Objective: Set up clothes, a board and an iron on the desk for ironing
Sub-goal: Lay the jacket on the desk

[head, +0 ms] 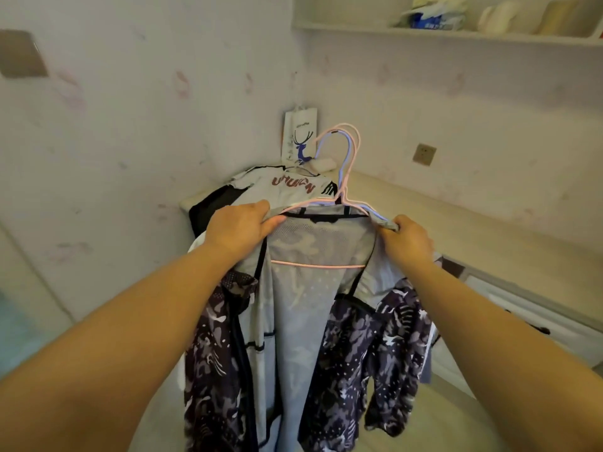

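In front of the desk (456, 230), held up at chest level: 1 camouflage jacket (342, 353), dark patterned outer, grey mesh lining facing the camera, front hanging open. It hangs on pink and lilac hangers (346, 177), at least 2 nested, hooks upright above the collar; 1 pink crossbar shows across the lining.

Left hand (241, 230): fingers curled, pinching the jacket's left shoulder edge between thumb and fingers, at the end of the hanger.

Right hand (409, 243): fingers curled round the jacket's right shoulder, fabric bunched in the grip at the other hanger end.

Behind the jacket, on the desk's far left corner: 1 white T-shirt (287, 187) with red lettering and black trim, lying flat on its own hanger; dark clothing (212, 203) beneath it, draping over the desk edge.

Against the wall corner behind the T-shirt: 1 white paper bag (298, 138), upright, blue deer print.

Wall fittings: 1 socket (424, 154) on the right wall above the desk; 1 grey plate (21, 53) on the left wall, upper left.

Above right: 1 wall shelf (456, 35) bearing a plastic-wrapped bundle (430, 14) and pale items, too blurred to identify.
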